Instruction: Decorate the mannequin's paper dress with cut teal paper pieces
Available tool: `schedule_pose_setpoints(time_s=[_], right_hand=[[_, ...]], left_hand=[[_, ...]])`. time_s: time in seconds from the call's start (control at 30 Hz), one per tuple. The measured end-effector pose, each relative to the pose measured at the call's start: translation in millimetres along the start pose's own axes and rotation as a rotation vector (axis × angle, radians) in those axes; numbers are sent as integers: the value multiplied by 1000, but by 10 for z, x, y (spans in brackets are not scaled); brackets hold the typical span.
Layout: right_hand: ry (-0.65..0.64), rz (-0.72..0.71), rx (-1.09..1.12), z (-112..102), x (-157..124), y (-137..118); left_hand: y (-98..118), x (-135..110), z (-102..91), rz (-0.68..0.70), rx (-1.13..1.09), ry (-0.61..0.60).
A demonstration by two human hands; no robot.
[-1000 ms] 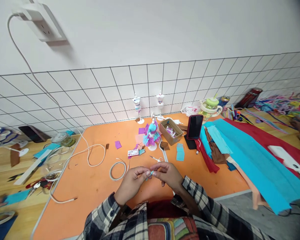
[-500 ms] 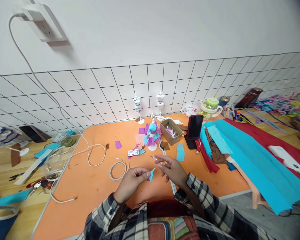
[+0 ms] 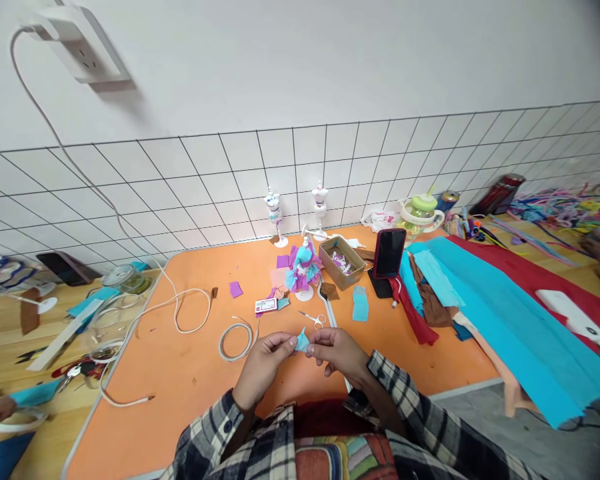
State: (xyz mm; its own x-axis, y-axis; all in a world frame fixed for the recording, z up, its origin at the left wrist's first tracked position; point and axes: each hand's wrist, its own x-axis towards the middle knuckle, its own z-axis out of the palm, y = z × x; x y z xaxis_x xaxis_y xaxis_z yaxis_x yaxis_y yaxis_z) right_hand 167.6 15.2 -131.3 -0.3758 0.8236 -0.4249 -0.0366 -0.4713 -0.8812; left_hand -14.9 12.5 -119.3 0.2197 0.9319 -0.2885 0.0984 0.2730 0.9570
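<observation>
Across an orange, flat-topped table (image 3: 190, 373), a miniature white mannequin (image 3: 305, 255) stands already dressed in a ruffled purple-and-blue fabric skirt (image 3: 307, 275); the left hand (image 3: 259, 365) and right hand (image 3: 344, 353) pinch a small light-blue fabric scrap (image 3: 302, 342) between them, its folding seemingly unfinished. Half a second earlier, the right hand hovers clear; now it grips.

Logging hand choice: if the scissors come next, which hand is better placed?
Likely the right hand: the scissors lie just beyond it; the left hand is farther. Both pinch the blue scrap, so neither is free.
</observation>
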Motion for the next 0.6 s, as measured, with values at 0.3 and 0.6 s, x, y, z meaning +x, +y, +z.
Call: schedule_pose_setpoints(time_s=[0.3,0.6], right_hand=[[-13,-40,-176,-28,-41,-100],[31,-194,-202,-94,-25,-118]], left_hand=[[33,-14,52,-38,-106,-48],[33,-7,68,-92,-199,-47]])
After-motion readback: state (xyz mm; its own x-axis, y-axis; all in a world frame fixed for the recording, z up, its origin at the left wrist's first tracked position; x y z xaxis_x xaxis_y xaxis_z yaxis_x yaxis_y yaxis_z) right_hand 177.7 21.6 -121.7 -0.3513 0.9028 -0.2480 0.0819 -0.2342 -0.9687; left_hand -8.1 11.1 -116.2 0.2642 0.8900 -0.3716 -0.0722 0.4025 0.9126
